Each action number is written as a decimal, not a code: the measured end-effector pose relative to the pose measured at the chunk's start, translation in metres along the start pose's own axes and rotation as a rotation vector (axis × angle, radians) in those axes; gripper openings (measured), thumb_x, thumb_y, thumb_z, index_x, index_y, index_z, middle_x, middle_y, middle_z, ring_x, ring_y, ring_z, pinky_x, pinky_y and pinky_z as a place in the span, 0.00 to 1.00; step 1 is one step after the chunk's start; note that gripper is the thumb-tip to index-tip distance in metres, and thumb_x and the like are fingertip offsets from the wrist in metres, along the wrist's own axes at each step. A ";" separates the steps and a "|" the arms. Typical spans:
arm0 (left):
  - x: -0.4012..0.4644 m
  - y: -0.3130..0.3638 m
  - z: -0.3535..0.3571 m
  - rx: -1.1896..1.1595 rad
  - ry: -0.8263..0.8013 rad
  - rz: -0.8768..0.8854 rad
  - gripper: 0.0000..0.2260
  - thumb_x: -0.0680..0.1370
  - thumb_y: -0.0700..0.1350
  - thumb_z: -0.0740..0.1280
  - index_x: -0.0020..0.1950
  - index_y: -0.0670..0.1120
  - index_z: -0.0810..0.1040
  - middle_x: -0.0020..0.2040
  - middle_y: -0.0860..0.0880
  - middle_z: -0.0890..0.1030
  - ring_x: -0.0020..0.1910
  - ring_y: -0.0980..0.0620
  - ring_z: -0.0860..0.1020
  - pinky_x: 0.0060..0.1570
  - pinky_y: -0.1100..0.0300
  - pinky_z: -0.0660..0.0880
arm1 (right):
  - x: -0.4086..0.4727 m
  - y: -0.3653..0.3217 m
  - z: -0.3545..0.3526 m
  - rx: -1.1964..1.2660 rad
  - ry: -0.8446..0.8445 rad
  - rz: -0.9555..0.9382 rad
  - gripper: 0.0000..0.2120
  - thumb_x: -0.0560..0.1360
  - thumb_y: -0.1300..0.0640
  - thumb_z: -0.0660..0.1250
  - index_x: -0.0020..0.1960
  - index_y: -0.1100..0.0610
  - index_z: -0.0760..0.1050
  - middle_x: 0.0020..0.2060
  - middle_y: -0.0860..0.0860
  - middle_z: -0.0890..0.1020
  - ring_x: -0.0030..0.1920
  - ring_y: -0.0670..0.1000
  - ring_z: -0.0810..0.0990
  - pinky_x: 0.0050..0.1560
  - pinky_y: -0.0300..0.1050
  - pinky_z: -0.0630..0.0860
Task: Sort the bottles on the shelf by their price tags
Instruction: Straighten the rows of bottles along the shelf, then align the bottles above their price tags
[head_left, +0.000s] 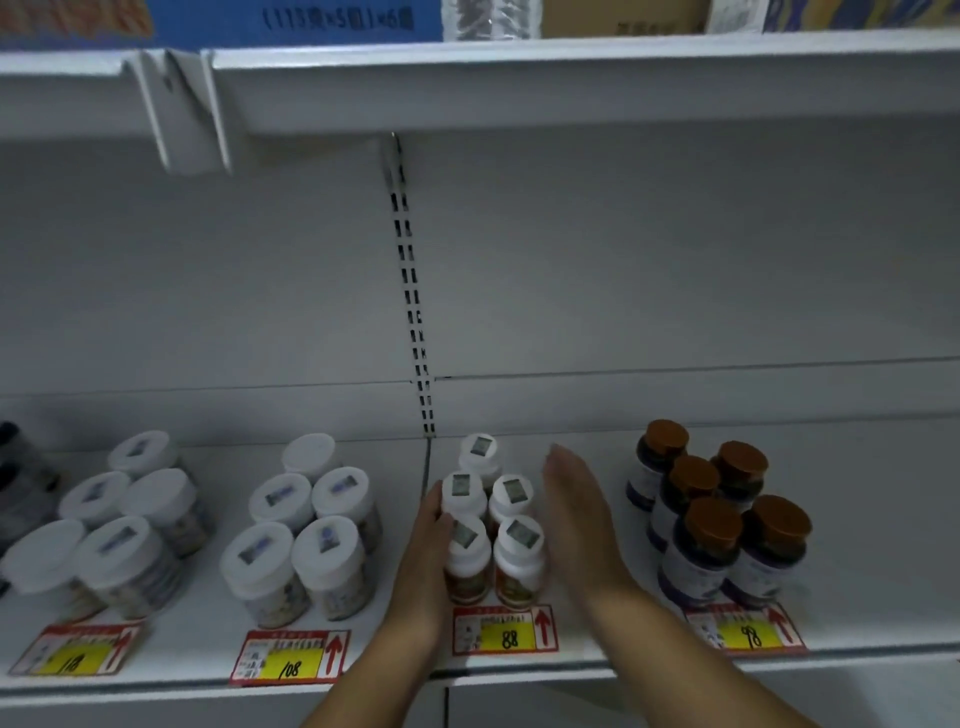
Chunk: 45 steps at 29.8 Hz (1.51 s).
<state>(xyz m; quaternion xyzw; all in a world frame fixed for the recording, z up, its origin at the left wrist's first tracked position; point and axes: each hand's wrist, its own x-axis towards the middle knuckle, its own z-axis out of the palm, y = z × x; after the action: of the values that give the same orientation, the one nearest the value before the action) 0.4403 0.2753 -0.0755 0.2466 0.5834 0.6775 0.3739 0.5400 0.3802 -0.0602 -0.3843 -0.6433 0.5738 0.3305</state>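
Head view is dim and soft, so labels on the white-capped bottles with orange labels (491, 525) are unreadable. Left hand (428, 551) lies flat-fingered against that cluster's left side; right hand (576, 504), fingers straight, stands just beside its right. Below them sits a yellow "88" price tag (503, 630); brown-capped dark bottles (719, 514) stand right of the right hand

I am in a shop: bottles (493, 525) stand in groups on a white shelf (623, 670) with price tags (503, 630) in front.
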 end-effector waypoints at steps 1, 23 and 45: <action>0.000 0.002 0.001 -0.006 -0.006 -0.023 0.24 0.77 0.59 0.60 0.69 0.48 0.69 0.65 0.41 0.77 0.63 0.39 0.75 0.65 0.39 0.68 | 0.016 -0.008 -0.002 -0.072 -0.012 -0.001 0.19 0.79 0.49 0.56 0.69 0.51 0.65 0.65 0.44 0.70 0.60 0.41 0.68 0.54 0.29 0.64; -0.034 0.043 0.016 0.284 0.122 0.553 0.21 0.77 0.45 0.60 0.69 0.60 0.67 0.73 0.62 0.65 0.69 0.69 0.63 0.60 0.81 0.60 | -0.008 -0.085 -0.010 -0.126 -0.146 -0.282 0.17 0.76 0.42 0.59 0.59 0.48 0.76 0.56 0.37 0.79 0.60 0.38 0.75 0.52 0.24 0.68; 0.007 -0.045 0.199 -0.157 -0.024 -0.100 0.30 0.65 0.67 0.66 0.65 0.56 0.74 0.62 0.48 0.80 0.59 0.45 0.79 0.64 0.40 0.70 | 0.016 0.053 -0.187 0.360 -0.123 0.034 0.23 0.70 0.35 0.58 0.59 0.44 0.76 0.57 0.49 0.82 0.58 0.52 0.80 0.58 0.52 0.76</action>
<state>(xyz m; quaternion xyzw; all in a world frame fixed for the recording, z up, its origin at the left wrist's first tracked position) 0.5994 0.4034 -0.0811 0.1951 0.5355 0.6987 0.4324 0.7003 0.4868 -0.0904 -0.2938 -0.5427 0.7076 0.3441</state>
